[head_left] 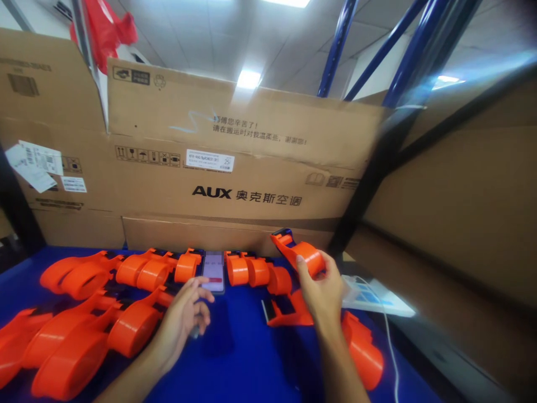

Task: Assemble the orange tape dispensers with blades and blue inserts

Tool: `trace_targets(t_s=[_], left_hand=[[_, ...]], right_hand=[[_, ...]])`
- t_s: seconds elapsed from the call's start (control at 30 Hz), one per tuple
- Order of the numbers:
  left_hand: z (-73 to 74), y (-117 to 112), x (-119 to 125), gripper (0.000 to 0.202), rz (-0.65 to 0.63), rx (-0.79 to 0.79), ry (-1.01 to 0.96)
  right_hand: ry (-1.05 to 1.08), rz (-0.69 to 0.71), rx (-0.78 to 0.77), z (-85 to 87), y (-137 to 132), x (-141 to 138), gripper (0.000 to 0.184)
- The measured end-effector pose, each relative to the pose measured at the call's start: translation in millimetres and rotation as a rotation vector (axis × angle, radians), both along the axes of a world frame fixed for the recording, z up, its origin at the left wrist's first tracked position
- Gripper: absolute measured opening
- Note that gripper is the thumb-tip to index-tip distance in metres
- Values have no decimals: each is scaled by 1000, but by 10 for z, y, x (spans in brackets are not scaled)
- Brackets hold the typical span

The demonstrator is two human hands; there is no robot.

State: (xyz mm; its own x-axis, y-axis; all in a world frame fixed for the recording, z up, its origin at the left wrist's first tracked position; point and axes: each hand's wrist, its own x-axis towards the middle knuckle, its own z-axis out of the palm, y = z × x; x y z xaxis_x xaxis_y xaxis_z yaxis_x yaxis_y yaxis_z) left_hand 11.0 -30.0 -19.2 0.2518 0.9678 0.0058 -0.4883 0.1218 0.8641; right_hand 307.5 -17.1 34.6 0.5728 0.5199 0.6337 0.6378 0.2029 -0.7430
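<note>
My right hand holds an orange looped plastic piece with a dark end, raised off the blue tabletop. Below that hand lies another orange piece with a black and silver frame, partly hidden behind my wrist. My left hand hovers with its fingers loosely bent and apart, in front of a phone with a lit screen. One fingertip overlaps the phone's lower left; whether it touches cannot be made out. A small greyish spot shows under the left palm, too blurred to name.
Several orange looped pieces lie at left, with more along the back and one at right. A printed cardboard sheet stands behind. At right are a white-and-blue flat item, a white cable and a dark shelf post.
</note>
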Motion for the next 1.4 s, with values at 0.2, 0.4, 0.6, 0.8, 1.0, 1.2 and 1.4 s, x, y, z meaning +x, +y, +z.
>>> trace_targets(t_s=[0.2, 0.4, 0.6, 0.8, 1.0, 1.2, 1.4], left_hand=[[11, -25, 4, 35, -35, 46, 30], [19, -55, 29, 35, -14, 61, 51], [-5, -24, 30, 35, 0, 42, 50], [-14, -4, 42, 36, -14, 21, 43], [41, -57, 57, 33, -7, 14, 57], [56, -64, 59, 30, -15, 23, 59], [31, -64, 50, 30, -23, 6, 60]], right_hand=[[-191, -179, -196, -61, 96, 350, 60], [-272, -176, -309, -104, 164, 371, 57], [-340, -180, -460, -129, 211, 355, 63], [-432, -177, -556, -118, 177, 327, 57], [-461, -242, -633, -114, 157, 375, 52], [-434, -269, -756, -200, 200, 545, 52], [-426, -222, -885, -276, 257, 638, 51]])
